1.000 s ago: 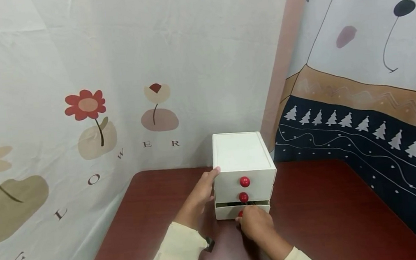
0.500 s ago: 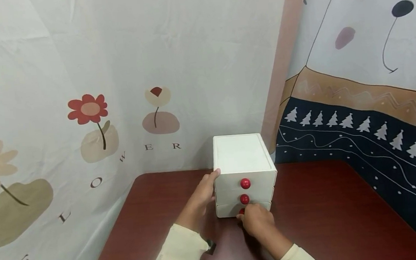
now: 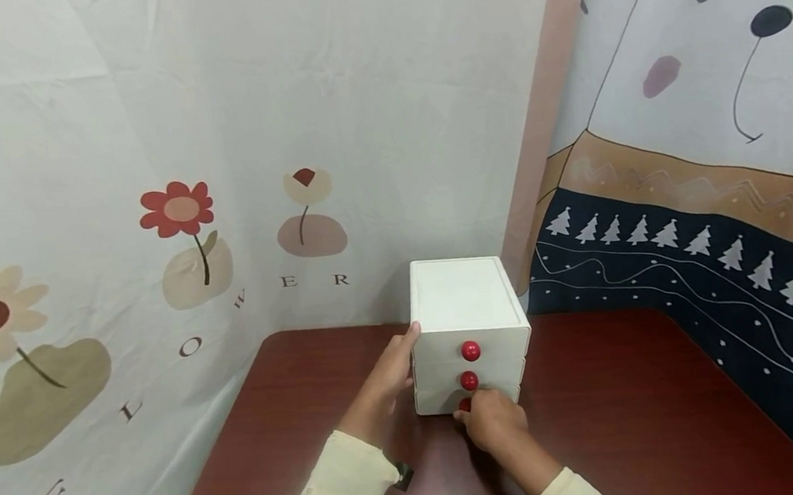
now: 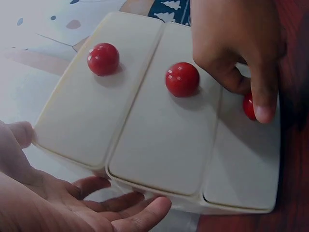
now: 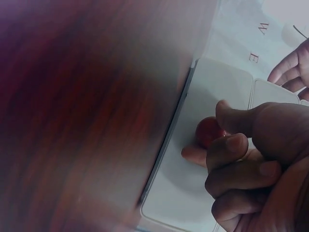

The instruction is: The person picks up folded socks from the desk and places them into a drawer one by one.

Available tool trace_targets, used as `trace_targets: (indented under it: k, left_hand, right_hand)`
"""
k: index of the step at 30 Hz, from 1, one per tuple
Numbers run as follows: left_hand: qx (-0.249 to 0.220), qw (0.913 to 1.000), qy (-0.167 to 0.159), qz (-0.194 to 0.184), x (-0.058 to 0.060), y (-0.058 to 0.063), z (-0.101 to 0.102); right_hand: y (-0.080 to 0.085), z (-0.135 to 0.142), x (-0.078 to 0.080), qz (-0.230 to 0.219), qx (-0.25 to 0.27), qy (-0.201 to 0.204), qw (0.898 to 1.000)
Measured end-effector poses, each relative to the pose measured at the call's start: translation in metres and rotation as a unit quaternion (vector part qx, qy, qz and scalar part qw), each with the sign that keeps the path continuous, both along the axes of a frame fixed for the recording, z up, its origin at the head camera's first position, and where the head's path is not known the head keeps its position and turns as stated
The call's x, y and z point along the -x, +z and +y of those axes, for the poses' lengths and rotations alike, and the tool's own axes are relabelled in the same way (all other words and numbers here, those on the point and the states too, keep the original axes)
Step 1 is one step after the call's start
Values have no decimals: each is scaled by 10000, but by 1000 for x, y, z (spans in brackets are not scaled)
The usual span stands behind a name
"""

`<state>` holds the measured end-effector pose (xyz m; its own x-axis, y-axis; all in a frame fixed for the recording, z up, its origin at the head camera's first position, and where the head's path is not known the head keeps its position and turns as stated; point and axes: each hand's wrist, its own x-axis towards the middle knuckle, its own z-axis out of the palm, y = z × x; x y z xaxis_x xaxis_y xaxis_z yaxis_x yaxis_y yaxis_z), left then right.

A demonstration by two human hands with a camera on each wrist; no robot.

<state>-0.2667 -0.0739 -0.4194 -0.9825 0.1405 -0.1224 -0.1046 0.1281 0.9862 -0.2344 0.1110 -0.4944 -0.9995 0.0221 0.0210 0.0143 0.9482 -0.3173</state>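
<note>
A small white chest of drawers (image 3: 468, 296) stands on the table, its three drawers each bearing a round red knob. All the drawers sit flush. Low at the front, my right hand (image 3: 494, 421) pinches the bottom drawer's knob (image 5: 210, 132) between thumb and index finger, the other fingers curled. My left hand (image 3: 391, 367) rests on the chest's left side. In the left wrist view its fingers (image 4: 140, 212) lie extended along the side, with the thumb at the upper front corner. Above the right hand, the middle knob (image 4: 182, 79) and top knob (image 4: 103, 59) are untouched.
The dark red-brown table (image 3: 616, 409) extends on both sides of the chest. Behind it hangs a pale cloth (image 3: 356, 109) printed with flowers and letters. A cloth with a bear and trees (image 3: 699, 307) hangs at the right.
The bottom drawer, slightly out one second ago with a dark gap above its front, has slid in flush. My right hand moved in with its knob; the left hand stayed on the side.
</note>
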Motion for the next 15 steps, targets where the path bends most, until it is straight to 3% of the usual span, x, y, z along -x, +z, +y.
trace_targets:
  k: [11,15]
  left_hand:
    - [521,9966,201,613,2,-29,-2]
    - [1386,9877,198,691,3,-38,-12]
  right_hand:
    - [1,23,2,-79,-26,40,10000]
    - [9,37,4,-122,29,-86,9999]
